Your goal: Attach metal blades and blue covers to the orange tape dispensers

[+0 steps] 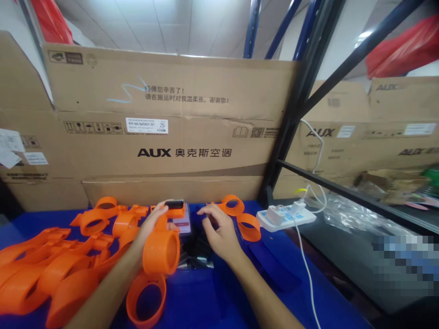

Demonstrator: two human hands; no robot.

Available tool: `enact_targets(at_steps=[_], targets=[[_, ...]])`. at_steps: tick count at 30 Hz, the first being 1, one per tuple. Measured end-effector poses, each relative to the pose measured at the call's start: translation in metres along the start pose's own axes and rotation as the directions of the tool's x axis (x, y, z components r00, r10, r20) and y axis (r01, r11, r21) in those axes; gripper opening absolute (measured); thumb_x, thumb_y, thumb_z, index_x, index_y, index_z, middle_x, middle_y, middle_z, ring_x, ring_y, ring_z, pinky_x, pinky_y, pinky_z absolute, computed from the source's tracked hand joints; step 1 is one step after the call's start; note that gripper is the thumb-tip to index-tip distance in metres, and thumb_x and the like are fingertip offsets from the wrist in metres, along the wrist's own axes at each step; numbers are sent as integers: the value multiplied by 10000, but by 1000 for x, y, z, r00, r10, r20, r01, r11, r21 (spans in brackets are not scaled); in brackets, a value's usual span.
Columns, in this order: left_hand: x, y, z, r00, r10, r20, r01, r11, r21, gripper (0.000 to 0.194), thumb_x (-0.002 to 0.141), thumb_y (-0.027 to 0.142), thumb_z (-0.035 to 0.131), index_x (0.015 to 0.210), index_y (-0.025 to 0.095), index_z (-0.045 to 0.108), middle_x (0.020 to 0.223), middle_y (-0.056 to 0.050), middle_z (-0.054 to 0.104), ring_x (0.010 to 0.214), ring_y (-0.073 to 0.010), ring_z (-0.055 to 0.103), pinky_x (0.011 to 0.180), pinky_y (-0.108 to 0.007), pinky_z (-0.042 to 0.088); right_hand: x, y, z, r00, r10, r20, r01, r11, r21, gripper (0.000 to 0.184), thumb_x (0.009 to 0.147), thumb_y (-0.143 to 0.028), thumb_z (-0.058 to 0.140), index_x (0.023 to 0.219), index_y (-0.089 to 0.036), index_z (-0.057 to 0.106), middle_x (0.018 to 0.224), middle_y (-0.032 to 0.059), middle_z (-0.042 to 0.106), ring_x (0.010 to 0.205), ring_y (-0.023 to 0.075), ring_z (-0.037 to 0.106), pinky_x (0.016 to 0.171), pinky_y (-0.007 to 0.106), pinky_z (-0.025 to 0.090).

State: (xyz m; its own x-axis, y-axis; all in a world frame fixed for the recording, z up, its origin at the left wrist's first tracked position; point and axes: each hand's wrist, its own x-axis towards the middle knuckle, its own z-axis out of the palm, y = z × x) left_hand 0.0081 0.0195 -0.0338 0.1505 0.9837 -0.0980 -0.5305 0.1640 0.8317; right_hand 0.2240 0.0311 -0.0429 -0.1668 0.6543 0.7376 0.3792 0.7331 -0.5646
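In the head view, the left hand point(157, 224) grips an orange ring-ended part point(158, 251), raised over the bench point(334, 315) with a black piece point(175, 204) at its top end. The right hand point(221, 230) is loosely curled above some dark items point(197, 246) (whether it pinches anything, I cannot tell). More orange parts point(61, 267) crowd the left side; a lit screen point(187, 224) lies behind the left hand, and a white power strip point(286, 218) sits to the right.
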Motion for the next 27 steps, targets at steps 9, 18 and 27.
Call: enact_targets(at_steps=[9,18,27], targets=[[-7,-8,8,982,157,101,-178,951,253,443,801,323,827,1134,188,567,622,-9,703,543,-138,656,576,-221,534,-8,-15,14,994,101,-37,-93,979,179,45,941,-216,612,961,-222,652,955,48,692,783,177,664,719,309,548],[-3,-12,6,983,159,91,-180,932,316,509,730,316,871,1136,199,587,667,17,688,541,-152,670,564,-249,541,-7,-18,21,952,303,-50,-236,826,512,301,887,-235,653,1187,-254,645,1052,70,626,798,191,690,759,365,605],[-4,-11,6,984,144,102,-170,927,335,516,753,299,843,1185,208,576,674,3,691,557,-167,679,557,-254,537,-6,-14,18,920,392,6,-353,822,448,338,902,-192,503,1181,-249,685,773,-7,617,597,146,569,579,276,490]])
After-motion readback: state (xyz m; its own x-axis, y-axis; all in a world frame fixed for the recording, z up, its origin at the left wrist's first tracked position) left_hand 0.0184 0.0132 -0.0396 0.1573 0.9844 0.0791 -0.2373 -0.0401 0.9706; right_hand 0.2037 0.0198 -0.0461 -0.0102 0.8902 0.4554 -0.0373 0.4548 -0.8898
